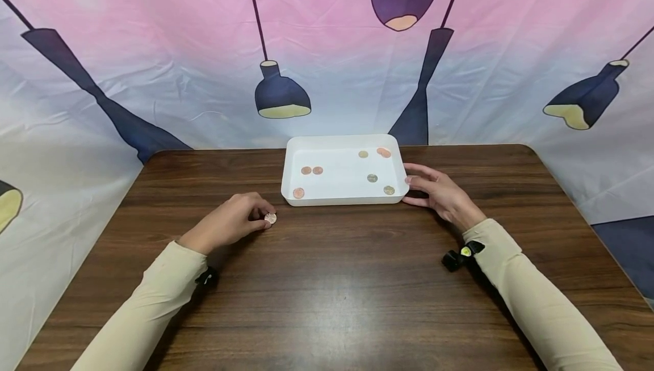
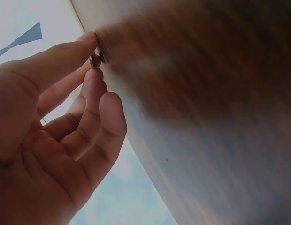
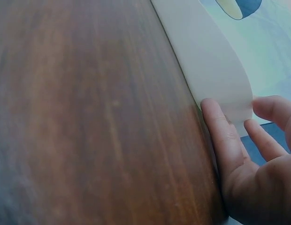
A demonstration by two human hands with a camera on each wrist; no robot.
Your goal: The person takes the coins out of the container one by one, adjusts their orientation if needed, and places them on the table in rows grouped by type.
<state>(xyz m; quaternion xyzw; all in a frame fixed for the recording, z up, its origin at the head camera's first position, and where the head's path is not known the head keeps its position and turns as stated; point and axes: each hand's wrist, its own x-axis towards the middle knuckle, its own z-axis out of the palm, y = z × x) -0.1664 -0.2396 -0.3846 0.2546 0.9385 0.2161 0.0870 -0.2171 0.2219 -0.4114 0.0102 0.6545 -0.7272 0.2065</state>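
Between thumb and fingertips my left hand [image 1: 235, 220] pinches a small shiny coin [image 1: 270, 218], low over the table and left of a white tray [image 1: 344, 201]. Seen from the left wrist, the coin [image 2: 92, 60] is nearly edge-on. My right hand [image 1: 441, 192] touches the tray's right end with fairly straight fingers; in the right wrist view its thumb [image 3: 220, 133] lies against the tray's outer wall [image 3: 206, 56]. Several coins lie flat inside: copper ones [image 1: 298, 193] at the left, duller yellowish ones [image 1: 372, 178] at the right, and overlapping copper ones [image 1: 384, 152] at the back right.
The dark wood-grain table [image 1: 337, 286] has rounded far corners. Directly behind its far edge hangs a cloth backdrop [image 1: 204, 93] printed with lamps. A black strap with a small device [image 1: 462, 254] is on the right wrist.
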